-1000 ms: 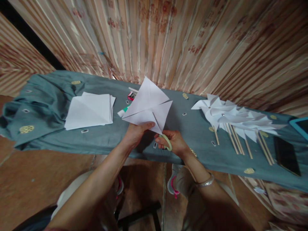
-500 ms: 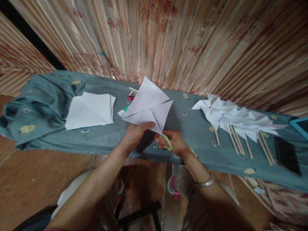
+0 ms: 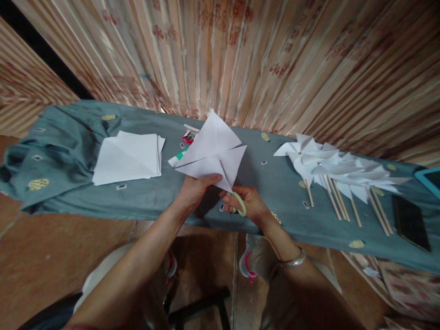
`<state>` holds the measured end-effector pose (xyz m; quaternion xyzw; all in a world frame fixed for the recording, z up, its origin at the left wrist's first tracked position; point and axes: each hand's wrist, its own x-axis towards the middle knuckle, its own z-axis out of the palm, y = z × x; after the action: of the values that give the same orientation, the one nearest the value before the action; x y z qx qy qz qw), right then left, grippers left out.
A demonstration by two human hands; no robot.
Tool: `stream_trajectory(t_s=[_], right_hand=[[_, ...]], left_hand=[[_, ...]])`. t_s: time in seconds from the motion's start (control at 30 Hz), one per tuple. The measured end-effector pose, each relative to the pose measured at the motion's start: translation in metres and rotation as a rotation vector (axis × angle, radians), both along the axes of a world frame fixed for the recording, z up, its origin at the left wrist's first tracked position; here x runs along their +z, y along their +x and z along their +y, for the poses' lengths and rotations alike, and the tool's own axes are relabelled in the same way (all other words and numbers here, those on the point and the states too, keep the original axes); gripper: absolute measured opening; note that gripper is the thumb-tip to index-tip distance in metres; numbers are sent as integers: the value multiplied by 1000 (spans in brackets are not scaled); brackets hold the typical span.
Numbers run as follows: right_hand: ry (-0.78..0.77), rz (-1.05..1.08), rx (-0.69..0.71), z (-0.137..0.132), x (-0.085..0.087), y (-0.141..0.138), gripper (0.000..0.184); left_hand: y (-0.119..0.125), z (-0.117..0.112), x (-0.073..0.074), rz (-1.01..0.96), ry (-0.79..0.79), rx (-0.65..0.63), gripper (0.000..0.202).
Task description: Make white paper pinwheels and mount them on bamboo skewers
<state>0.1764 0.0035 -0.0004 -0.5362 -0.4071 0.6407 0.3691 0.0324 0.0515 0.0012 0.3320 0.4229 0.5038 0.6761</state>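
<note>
A white square of paper (image 3: 215, 142), turned corner-up, has slits running from its edges toward the middle. My left hand (image 3: 199, 188) pinches its lower edge, thumb on top and fingers beneath. Close by on the right, my right hand (image 3: 249, 201) is closed round the pale green handles of a pair of scissors (image 3: 241, 204). The scissor blades are hidden at the paper's bottom corner, so I cannot tell how far apart they stand.
A stack of white paper (image 3: 129, 158) lies at left on the grey-green cloth (image 3: 192, 213). Behind the held sheet are a small red box (image 3: 188, 136) and a green-and-white tube (image 3: 177, 158). Several paper pinwheels (image 3: 330, 160) on sticks lie right, beside a dark phone (image 3: 410, 222).
The sheet's top corner has shifted slightly right. Both hands keep nearly the same place and grip.
</note>
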Motion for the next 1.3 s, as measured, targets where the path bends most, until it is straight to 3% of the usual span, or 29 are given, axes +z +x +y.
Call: stream_trajectory(t_s=[0.5,0.87,1.3], right_hand=[[50,-12,52,1,6,1,45],[55,-12,39,1,2,0,44],[36,-27,48,1,2,-1,42]], left_hand=[[2,-2,5,-29,-11,22,33],[1,-2,4,-5,20,-33,16],[0,-1,2,-3,14,16,27]])
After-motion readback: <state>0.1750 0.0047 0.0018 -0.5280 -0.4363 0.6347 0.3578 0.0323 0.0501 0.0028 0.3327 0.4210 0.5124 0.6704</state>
